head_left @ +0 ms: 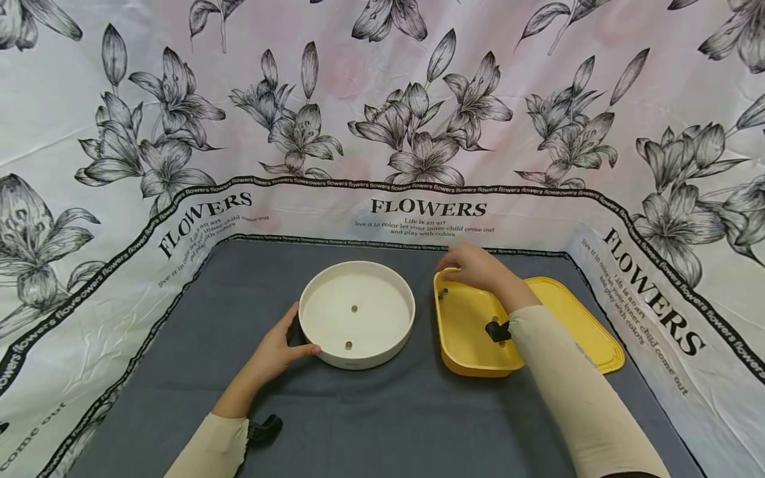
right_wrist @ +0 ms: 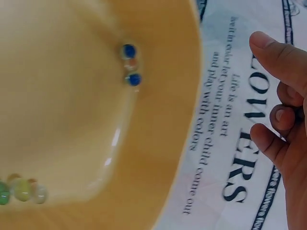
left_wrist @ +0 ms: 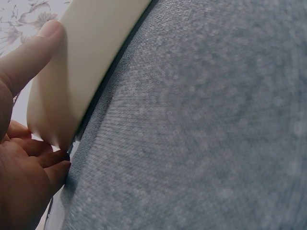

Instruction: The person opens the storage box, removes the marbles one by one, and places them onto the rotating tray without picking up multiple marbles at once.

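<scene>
A round white dish (head_left: 373, 292) holds two small round pieces, one near the middle (head_left: 354, 309) and one nearer the front (head_left: 348, 345). My left hand (head_left: 275, 348) grips its left side, with the thumb against the wall (left_wrist: 72, 72) and the other fingers at the bottom edge. My right hand (head_left: 478, 265) is over the far left corner of the yellow box (head_left: 472, 370), thumb apart from loosely bent fingers; a dark spot between them is unclear. Blue marbles (right_wrist: 134, 79) lie along the box's inner edge, with green (right_wrist: 4, 193), yellow (right_wrist: 21, 189) and clear (right_wrist: 40, 194) ones in another corner.
A flat yellow lid (head_left: 580, 325) lies to the right of the box, partly covered by the right sleeve. Grey cloth (head_left: 370, 425) covers the work surface. Flower-printed white fabric (head_left: 335, 212) with lettering borders its back and sides.
</scene>
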Motion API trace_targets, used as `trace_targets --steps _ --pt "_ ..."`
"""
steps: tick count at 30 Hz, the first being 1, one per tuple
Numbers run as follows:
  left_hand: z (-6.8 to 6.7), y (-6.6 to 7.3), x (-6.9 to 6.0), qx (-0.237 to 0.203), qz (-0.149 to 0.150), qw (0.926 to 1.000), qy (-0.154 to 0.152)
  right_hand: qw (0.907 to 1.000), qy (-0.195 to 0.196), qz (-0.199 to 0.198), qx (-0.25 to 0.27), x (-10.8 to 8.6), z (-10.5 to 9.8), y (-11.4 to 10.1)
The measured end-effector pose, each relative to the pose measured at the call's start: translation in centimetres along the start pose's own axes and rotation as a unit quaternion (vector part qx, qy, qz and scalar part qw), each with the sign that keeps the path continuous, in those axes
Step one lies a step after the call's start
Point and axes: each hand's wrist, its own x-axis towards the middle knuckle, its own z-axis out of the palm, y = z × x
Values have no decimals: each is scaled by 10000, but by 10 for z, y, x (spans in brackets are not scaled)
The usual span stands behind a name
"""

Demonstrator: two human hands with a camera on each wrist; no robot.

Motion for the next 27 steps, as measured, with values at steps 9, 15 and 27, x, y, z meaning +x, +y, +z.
trace_targets --steps 9,15,27 --pt "1 1 -1 -138 7 9999 -29 9991 -255 202 269 -8 23 23" --pt "-2 4 -1 -134 -14 9999 -23 9985 -380 208 345 -5 32 32" --pt "-1 0 1 -171 -5 9998 -33 9981 -420 85 442 1 58 46"
